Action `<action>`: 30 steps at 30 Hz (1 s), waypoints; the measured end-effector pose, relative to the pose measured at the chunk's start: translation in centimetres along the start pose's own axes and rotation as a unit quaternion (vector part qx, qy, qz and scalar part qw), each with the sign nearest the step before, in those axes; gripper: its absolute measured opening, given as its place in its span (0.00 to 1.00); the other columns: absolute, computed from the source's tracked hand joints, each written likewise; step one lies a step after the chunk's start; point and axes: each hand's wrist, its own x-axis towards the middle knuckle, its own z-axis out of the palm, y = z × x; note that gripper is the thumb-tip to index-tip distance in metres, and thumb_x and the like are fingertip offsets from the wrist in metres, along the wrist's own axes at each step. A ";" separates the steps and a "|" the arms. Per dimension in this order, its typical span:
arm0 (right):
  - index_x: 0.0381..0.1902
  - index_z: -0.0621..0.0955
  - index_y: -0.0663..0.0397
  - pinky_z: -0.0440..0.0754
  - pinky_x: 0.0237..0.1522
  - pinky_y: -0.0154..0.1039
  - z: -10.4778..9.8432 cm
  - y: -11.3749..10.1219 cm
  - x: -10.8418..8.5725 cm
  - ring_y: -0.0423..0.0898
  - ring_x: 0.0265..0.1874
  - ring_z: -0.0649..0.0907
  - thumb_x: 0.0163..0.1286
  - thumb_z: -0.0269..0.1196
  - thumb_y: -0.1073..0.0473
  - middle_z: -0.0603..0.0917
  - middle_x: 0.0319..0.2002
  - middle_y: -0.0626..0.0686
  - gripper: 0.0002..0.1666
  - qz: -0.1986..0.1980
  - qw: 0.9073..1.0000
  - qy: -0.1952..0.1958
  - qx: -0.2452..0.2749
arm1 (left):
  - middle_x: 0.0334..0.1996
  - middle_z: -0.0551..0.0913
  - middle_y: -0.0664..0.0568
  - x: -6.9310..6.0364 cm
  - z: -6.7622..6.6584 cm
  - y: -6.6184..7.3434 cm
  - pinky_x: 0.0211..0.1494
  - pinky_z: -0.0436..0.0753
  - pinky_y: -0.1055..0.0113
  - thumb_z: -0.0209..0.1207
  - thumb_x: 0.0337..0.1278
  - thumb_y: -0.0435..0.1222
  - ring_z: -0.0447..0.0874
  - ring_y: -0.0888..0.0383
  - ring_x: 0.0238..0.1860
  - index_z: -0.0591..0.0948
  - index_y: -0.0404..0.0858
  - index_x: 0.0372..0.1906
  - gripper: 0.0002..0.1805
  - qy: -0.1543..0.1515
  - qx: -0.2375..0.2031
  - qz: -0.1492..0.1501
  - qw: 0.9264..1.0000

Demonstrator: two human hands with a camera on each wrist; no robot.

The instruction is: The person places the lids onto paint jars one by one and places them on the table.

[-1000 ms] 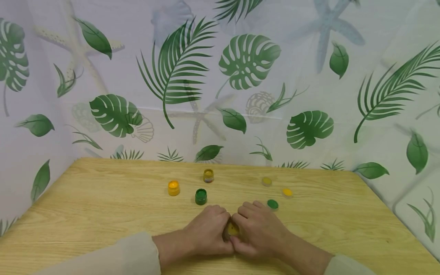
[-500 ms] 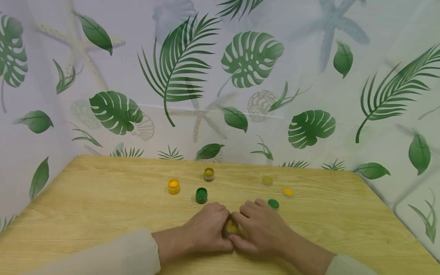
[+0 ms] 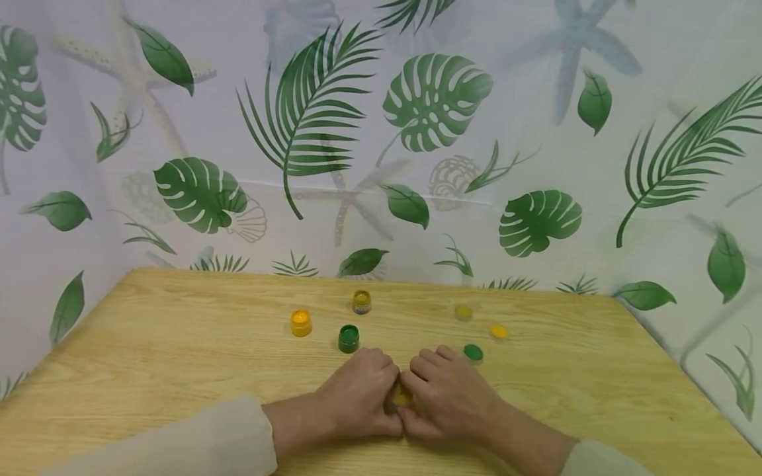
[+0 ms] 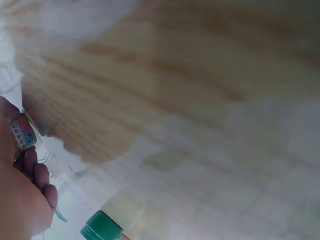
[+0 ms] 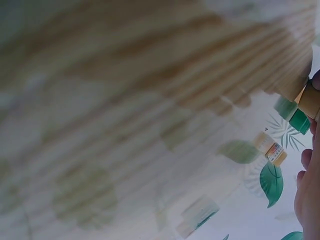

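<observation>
Close to the table's near side, my left hand [image 3: 362,393] and right hand [image 3: 449,396] meet around a small ochre paint jar [image 3: 401,396]. Fingers of both hands curl about it, covering most of its sides. Part of the jar's top shows between the thumbs and forefingers. The left wrist view catches a printed label on the jar [image 4: 22,132] beside the fingers. At the right edge of the right wrist view, the jar's brownish side [image 5: 310,100] is partly visible. Whether its lid is on or loose, I cannot tell.
Beyond the hands stand three uncapped paint jars: orange-yellow [image 3: 301,322], green [image 3: 348,338] and ochre [image 3: 361,302]. To the right lie three round lids, olive [image 3: 463,312], yellow [image 3: 499,332] and green [image 3: 473,353]. A leaf-printed cloth [image 3: 440,198] rises behind the wooden table [image 3: 178,344].
The hands stay around the jar, with only slight shifts of the fingers and thumbs. The head view has tilted a little. Jars and lids stand where they were.
</observation>
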 end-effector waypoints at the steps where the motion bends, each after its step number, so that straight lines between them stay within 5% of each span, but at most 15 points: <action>1: 0.30 0.77 0.46 0.63 0.30 0.33 0.0 -0.1 0.0 0.39 0.24 0.68 0.62 0.59 0.40 0.71 0.25 0.42 0.16 -0.001 1.000 0.004 0.002 | 0.16 0.65 0.65 0.0 0.1 0.1 0.28 0.60 0.77 0.68 0.37 0.51 0.61 0.69 0.20 0.72 0.48 0.18 0.18 0.003 0.004 0.002 1.000; 15: 0.31 0.77 0.46 0.63 0.30 0.33 0.1 -0.1 -0.1 0.38 0.22 0.66 0.65 0.57 0.40 0.69 0.23 0.41 0.17 0.008 1.000 -0.004 -0.003 | 0.16 0.66 0.65 0.1 -0.3 0.3 0.28 0.60 0.77 0.69 0.41 0.49 0.62 0.69 0.21 0.73 0.46 0.20 0.17 -0.038 -0.008 -0.022 0.999; 22: 0.33 0.78 0.46 0.65 0.32 0.33 0.1 -0.1 0.0 0.38 0.25 0.67 0.69 0.57 0.40 0.70 0.25 0.40 0.18 0.029 0.998 -0.047 0.001 | 0.17 0.66 0.65 0.2 -0.5 0.1 0.30 0.63 0.76 0.70 0.41 0.49 0.63 0.69 0.21 0.75 0.47 0.21 0.16 -0.050 -0.015 -0.035 0.998; 30: 0.29 0.76 0.45 0.63 0.31 0.31 -0.1 -0.4 0.2 0.36 0.24 0.66 0.71 0.57 0.39 0.66 0.23 0.38 0.19 0.037 0.998 -0.056 0.009 | 0.16 0.65 0.66 0.2 -0.6 0.3 0.30 0.62 0.76 0.69 0.42 0.51 0.61 0.69 0.21 0.74 0.47 0.21 0.17 -0.062 -0.007 -0.024 0.998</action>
